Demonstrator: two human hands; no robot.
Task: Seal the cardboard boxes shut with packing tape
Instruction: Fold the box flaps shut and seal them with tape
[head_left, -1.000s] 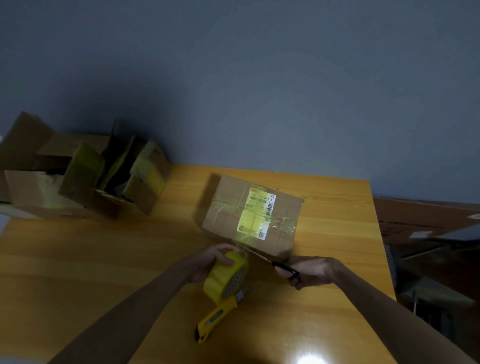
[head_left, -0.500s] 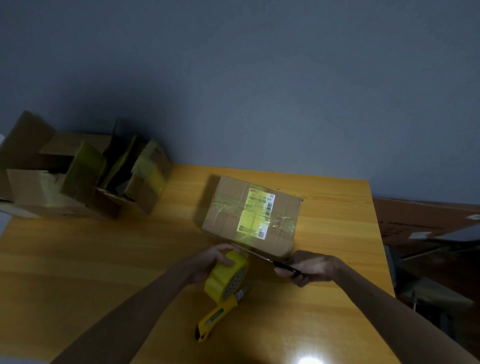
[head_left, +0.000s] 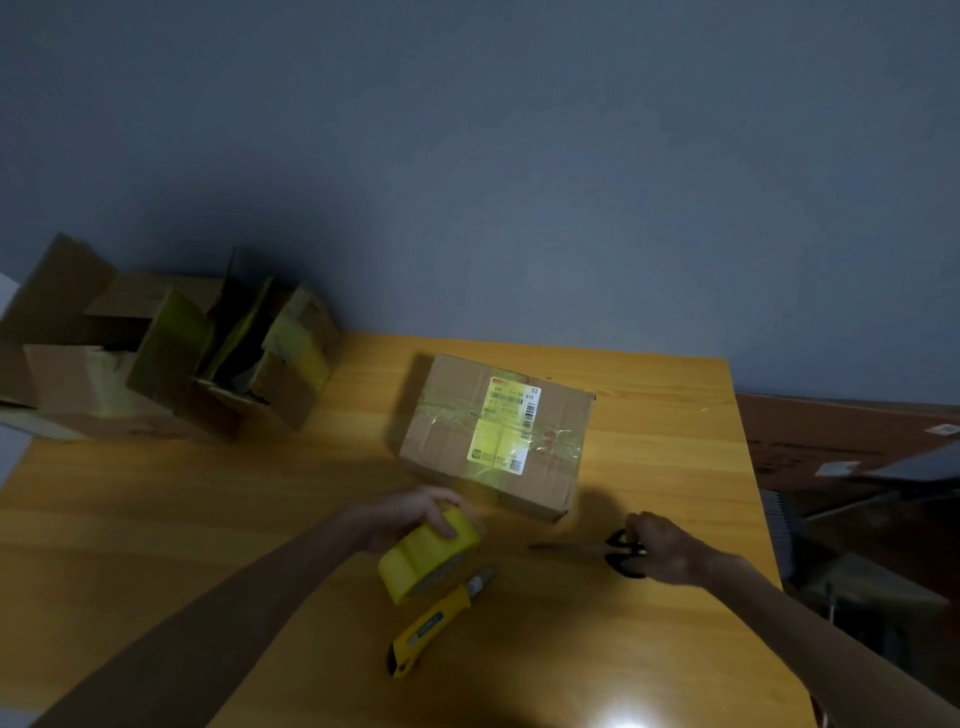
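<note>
On the wooden table (head_left: 208, 493) a closed cardboard box (head_left: 452, 441) sits near the far edge, with clear tape glinting across its top. A shipping label (head_left: 511, 410) is stuck on the box. I can read "015" at the end of one printed line, next to a barcode (head_left: 531, 411). A small QR code (head_left: 515, 466) sits lower down, and the rest is too small to make out. The left hand (head_left: 402, 517) holds a yellow tape roll (head_left: 426, 556) just in front of the box, fingers wrapped over its rim. The right hand (head_left: 662, 551) curls round the black handles of the scissors (head_left: 587, 550), whose blades lie flat on the table, pointing left. A yellow utility knife (head_left: 434, 626) lies below the roll. Open boxes (head_left: 156, 364) crowd the far left corner.
</note>
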